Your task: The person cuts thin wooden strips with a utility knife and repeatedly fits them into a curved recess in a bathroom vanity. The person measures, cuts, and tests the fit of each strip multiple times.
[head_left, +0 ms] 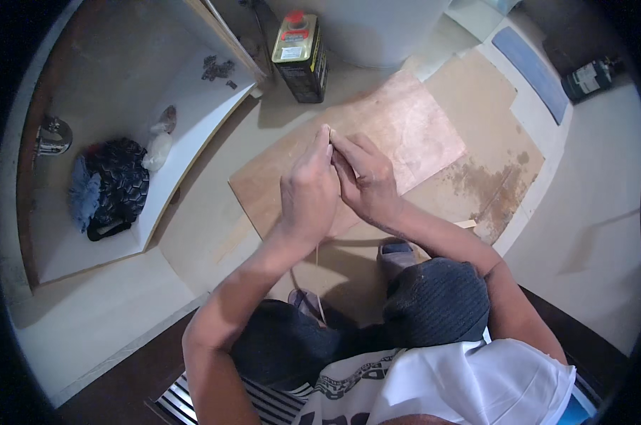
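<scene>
Flat brown wooden sheeting (433, 134) lies mid-frame beneath bare left hand (310, 184) and right hand (368, 176), fingers curled together perhaps for steadiness, any grip indiscernible.

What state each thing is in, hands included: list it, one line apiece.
Left hand: fingers drawn together; anything in its grip is hard to make out.
Right hand: fingers bent, close beside the left; contents also unclear.
Brown sheet: lying down, partly hidden by the hands.
Beige sheet: lying down, stained dark at one end.
Metal can: upright, red cap on.
Blue strip: lying down.
</scene>
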The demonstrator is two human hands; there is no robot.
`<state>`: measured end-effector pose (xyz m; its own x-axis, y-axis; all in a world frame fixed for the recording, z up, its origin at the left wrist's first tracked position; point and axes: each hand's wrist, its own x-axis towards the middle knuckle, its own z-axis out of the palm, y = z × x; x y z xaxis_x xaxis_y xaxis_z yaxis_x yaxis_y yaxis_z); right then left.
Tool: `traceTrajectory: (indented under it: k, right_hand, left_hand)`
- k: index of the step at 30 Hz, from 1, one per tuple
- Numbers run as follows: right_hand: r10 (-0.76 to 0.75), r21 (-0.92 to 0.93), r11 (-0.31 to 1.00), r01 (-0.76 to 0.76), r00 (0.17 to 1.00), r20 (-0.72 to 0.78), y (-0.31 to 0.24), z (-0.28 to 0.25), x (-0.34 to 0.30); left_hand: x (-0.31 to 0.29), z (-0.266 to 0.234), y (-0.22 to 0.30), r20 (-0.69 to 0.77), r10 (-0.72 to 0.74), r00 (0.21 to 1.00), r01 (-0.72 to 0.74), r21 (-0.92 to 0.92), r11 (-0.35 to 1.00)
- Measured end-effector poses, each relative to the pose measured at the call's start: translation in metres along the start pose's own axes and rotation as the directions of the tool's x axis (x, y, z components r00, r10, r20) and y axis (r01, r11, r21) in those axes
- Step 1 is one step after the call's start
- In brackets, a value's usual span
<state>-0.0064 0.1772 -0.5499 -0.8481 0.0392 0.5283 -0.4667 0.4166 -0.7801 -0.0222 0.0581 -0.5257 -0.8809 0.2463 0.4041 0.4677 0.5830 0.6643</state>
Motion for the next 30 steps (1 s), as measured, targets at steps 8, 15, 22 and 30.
traceTrajectory:
  k: [8, 15, 22, 30]
  right_hand:
    - [0.055, -0.107, 0.994, 0.038, 0.660, 0.749, 0.075, -0.045, 0.029]
    - [0.238, -0.111, 0.902, -0.417, 0.265, 0.935, 0.133, -0.030, 0.038]
    - [0.250, 0.172, 0.681, -0.712, 0.446, 0.859, 0.162, -0.014, -0.011]
    - [0.671, 0.211, 0.594, -0.776, 0.623, 0.404, 0.152, 0.002, -0.052]
  left_hand:
    - [-0.007, -0.001, -0.071, 0.637, -0.216, 0.740, 0.328, -0.062, 0.943]
    - [-0.028, 0.029, -0.121, 0.911, -0.264, 0.317, 0.885, -0.185, 0.426]
    - [-0.035, 0.042, -0.105, 0.848, -0.319, 0.424, 0.893, -0.333, 0.302]
    - [-0.029, 0.077, -0.112, 0.820, -0.311, 0.480, 0.873, -0.410, 0.264]
